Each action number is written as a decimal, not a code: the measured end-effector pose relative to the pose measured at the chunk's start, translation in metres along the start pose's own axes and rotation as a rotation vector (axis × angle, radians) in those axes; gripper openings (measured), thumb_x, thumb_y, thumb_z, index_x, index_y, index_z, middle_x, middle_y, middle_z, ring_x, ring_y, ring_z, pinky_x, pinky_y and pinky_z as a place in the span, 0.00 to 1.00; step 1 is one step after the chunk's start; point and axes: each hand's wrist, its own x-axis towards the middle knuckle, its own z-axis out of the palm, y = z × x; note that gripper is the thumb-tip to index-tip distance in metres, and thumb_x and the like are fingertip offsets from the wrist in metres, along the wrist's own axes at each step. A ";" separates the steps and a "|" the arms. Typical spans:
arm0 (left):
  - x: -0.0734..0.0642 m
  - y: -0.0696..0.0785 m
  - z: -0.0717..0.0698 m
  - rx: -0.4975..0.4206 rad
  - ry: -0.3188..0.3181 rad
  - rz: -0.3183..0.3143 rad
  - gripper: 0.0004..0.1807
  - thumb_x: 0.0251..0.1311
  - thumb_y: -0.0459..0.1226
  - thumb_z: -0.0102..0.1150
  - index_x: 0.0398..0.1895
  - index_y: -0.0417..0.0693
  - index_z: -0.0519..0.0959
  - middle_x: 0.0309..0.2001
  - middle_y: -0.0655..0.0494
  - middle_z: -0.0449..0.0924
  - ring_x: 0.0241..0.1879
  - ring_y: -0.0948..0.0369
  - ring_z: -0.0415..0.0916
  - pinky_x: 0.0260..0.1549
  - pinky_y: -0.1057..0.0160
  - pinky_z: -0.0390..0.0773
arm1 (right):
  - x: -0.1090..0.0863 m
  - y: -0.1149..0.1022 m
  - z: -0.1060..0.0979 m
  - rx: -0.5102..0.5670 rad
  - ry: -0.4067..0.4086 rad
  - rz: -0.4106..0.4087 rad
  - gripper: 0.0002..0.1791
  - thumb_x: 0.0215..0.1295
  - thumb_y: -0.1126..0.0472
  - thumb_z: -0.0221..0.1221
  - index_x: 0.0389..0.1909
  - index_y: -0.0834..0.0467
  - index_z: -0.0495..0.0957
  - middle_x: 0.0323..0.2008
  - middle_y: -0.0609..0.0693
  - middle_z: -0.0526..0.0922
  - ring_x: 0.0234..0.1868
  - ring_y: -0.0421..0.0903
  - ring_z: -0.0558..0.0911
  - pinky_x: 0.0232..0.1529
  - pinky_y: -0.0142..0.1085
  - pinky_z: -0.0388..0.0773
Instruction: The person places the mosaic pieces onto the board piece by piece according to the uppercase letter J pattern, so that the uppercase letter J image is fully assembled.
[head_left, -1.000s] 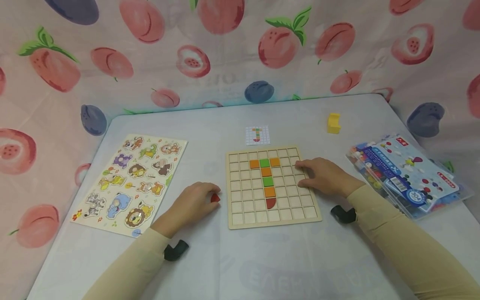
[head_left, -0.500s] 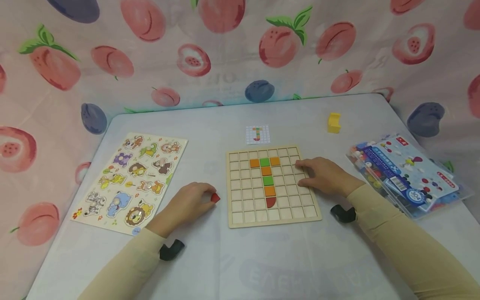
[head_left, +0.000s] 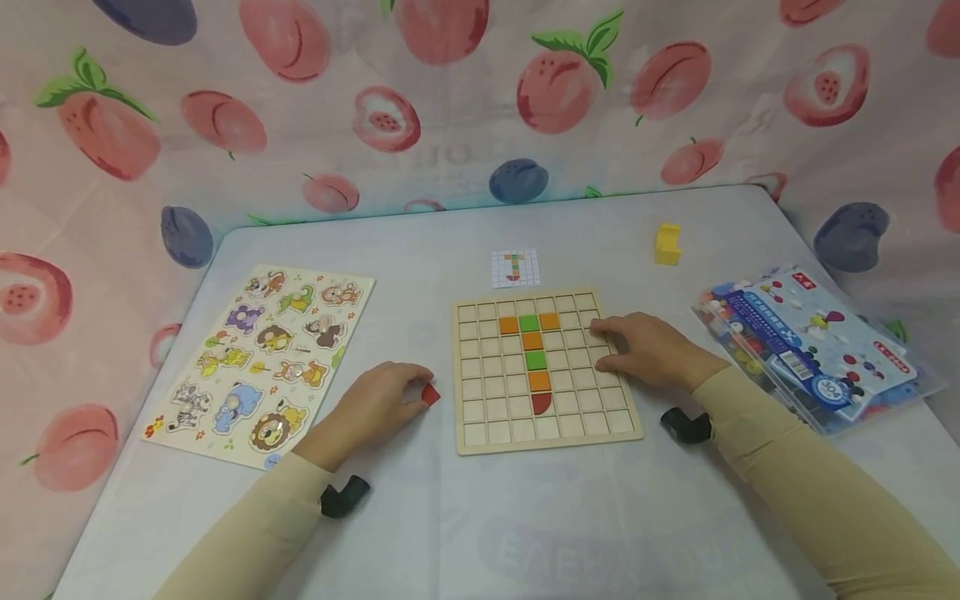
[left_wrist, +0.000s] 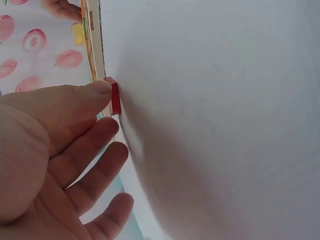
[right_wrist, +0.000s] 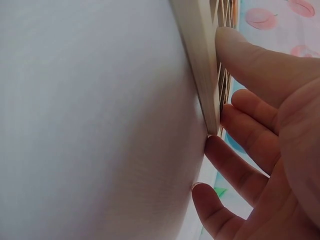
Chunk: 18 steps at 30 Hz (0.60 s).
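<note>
In the head view my left hand pinches a small red block left of the wooden grid board. The left wrist view shows the thumb on this red block, with the other fingers loosely spread. My right hand rests thumb and fingertips on the board's right edge; in the right wrist view the thumb reaches over the wooden rim. Orange tiles, green tiles and a red rounded tile form a T-like figure in the grid.
A small pattern card lies behind the board. To the left is an animal puzzle board. A yellow block stands at the back right, and a clear plastic box of colourful parts lies at the right.
The red block has turned slightly in my left fingers and shows more of itself now. My left hand has shifted very slightly; the right hand stays at the board's edge.
</note>
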 end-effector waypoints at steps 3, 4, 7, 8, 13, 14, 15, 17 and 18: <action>0.001 0.000 0.001 -0.001 -0.006 -0.004 0.19 0.57 0.35 0.71 0.52 0.41 0.83 0.50 0.51 0.84 0.53 0.52 0.78 0.56 0.52 0.75 | 0.000 0.000 0.000 0.000 0.000 0.000 0.34 0.66 0.54 0.66 0.68 0.66 0.69 0.64 0.67 0.73 0.67 0.66 0.68 0.67 0.59 0.61; 0.002 0.000 0.002 0.000 -0.007 -0.005 0.19 0.57 0.35 0.71 0.52 0.42 0.83 0.49 0.51 0.84 0.53 0.52 0.78 0.55 0.52 0.76 | 0.000 0.000 0.000 0.000 0.000 0.001 0.34 0.66 0.54 0.66 0.68 0.66 0.69 0.64 0.67 0.73 0.67 0.66 0.68 0.67 0.59 0.61; 0.002 0.000 0.002 0.009 -0.007 -0.005 0.18 0.57 0.36 0.72 0.51 0.42 0.83 0.48 0.52 0.84 0.51 0.52 0.79 0.54 0.52 0.76 | 0.001 0.000 0.000 0.000 -0.002 0.006 0.34 0.66 0.54 0.66 0.68 0.66 0.69 0.64 0.67 0.72 0.67 0.66 0.68 0.67 0.59 0.61; 0.003 0.000 0.003 0.010 -0.007 -0.006 0.17 0.57 0.37 0.72 0.50 0.43 0.83 0.47 0.52 0.84 0.51 0.53 0.79 0.54 0.52 0.76 | 0.001 0.000 0.000 0.001 -0.004 0.008 0.34 0.66 0.54 0.66 0.69 0.66 0.69 0.65 0.66 0.72 0.67 0.66 0.68 0.67 0.59 0.61; 0.002 0.000 0.003 0.009 -0.008 -0.018 0.17 0.57 0.38 0.72 0.49 0.42 0.83 0.47 0.52 0.84 0.53 0.52 0.78 0.56 0.52 0.75 | 0.001 -0.001 0.000 0.001 -0.006 0.011 0.34 0.66 0.54 0.66 0.68 0.66 0.69 0.64 0.66 0.73 0.67 0.66 0.68 0.67 0.58 0.61; 0.002 0.001 0.003 0.006 -0.009 -0.021 0.18 0.57 0.38 0.72 0.50 0.42 0.83 0.48 0.52 0.84 0.53 0.52 0.78 0.56 0.52 0.75 | 0.001 -0.001 0.000 0.001 -0.007 0.010 0.34 0.66 0.54 0.66 0.68 0.66 0.69 0.64 0.67 0.73 0.67 0.66 0.68 0.67 0.58 0.61; 0.001 0.001 0.003 0.005 -0.008 -0.021 0.18 0.57 0.37 0.71 0.51 0.41 0.83 0.49 0.51 0.84 0.54 0.51 0.78 0.57 0.52 0.75 | 0.001 -0.001 -0.001 0.001 -0.006 0.010 0.35 0.66 0.54 0.66 0.68 0.66 0.69 0.64 0.67 0.73 0.67 0.66 0.68 0.67 0.58 0.61; 0.001 0.002 0.003 0.001 -0.010 -0.020 0.19 0.57 0.36 0.71 0.52 0.41 0.83 0.50 0.51 0.83 0.55 0.51 0.77 0.58 0.51 0.74 | 0.001 -0.001 -0.001 0.004 -0.006 0.008 0.35 0.66 0.54 0.66 0.68 0.66 0.69 0.64 0.67 0.73 0.67 0.66 0.68 0.67 0.58 0.61; 0.001 0.003 0.003 0.000 -0.011 -0.019 0.19 0.57 0.36 0.71 0.52 0.41 0.83 0.50 0.50 0.83 0.55 0.51 0.77 0.58 0.51 0.74 | 0.001 0.000 0.000 0.003 -0.006 0.006 0.35 0.66 0.54 0.66 0.68 0.66 0.69 0.64 0.67 0.73 0.67 0.66 0.68 0.67 0.58 0.61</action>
